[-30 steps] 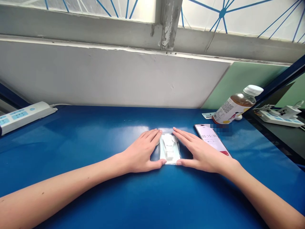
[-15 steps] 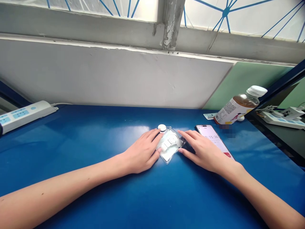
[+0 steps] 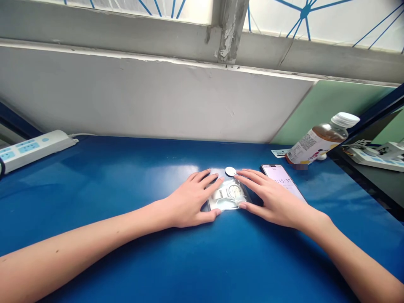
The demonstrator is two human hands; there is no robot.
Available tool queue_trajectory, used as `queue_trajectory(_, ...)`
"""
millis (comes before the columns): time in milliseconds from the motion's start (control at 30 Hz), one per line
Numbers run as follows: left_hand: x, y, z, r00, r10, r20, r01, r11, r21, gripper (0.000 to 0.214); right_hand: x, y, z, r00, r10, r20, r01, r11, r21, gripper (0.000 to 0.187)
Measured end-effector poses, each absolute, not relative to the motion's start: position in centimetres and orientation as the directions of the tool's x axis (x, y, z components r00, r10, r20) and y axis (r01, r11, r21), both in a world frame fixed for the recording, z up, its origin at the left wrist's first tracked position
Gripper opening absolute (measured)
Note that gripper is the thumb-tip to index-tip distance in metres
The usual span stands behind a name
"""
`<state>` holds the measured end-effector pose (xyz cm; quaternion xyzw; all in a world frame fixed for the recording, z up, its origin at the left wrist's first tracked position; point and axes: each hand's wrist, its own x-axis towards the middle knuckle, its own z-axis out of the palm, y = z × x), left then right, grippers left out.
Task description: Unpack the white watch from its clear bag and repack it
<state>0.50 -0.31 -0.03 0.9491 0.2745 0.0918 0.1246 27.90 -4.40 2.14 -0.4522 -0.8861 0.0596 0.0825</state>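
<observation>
A clear plastic pouch (image 3: 224,194) lies flat on the blue table, with a silvery insert showing a round, watch-like dial. By its top edge sits a small white disc (image 3: 230,171). My left hand (image 3: 192,200) rests with fingers spread on the pouch's left side, its thumb near the lower edge. At the right side is my right hand (image 3: 268,195), index finger by the disc and thumb touching the lower right corner; its fingers are apart. The pouch's side edges are partly covered by my fingers.
A phone (image 3: 280,176) showing a timer lies beyond my right hand, partly hidden by it. Behind it stands a bottle (image 3: 311,147) with a white cap, beside a small label card (image 3: 279,153). A power strip (image 3: 38,147) sits at far left, another (image 3: 375,158) at far right.
The pouch has turned, so its lower edge lies nearly level and the dial shows more plainly. The white disc has shifted right, towards my right hand. My left fingers have spread wider.
</observation>
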Motion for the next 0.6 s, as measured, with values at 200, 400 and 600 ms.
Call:
queue_trajectory(200,0.0,0.8,0.2,0.838,0.540,0.082,0.505,-0.823,0.262,0.074,27.9,-4.3,1.7,-0.544,0.838,0.054,0.815,0.542,-0.206,0.066)
queue_trajectory(400,-0.1,1.3,0.2,0.833,0.545,0.101,0.500,-0.817,0.288,0.074,28.1,-4.3,1.8,-0.519,0.849,0.095,0.828,0.528,-0.191,0.070)
queue_trajectory(600,-0.1,1.2,0.2,0.793,0.597,0.122,0.536,-0.779,0.324,0.071,28.6,-4.2,1.8,-0.521,0.849,0.086,0.827,0.527,-0.197,0.074)
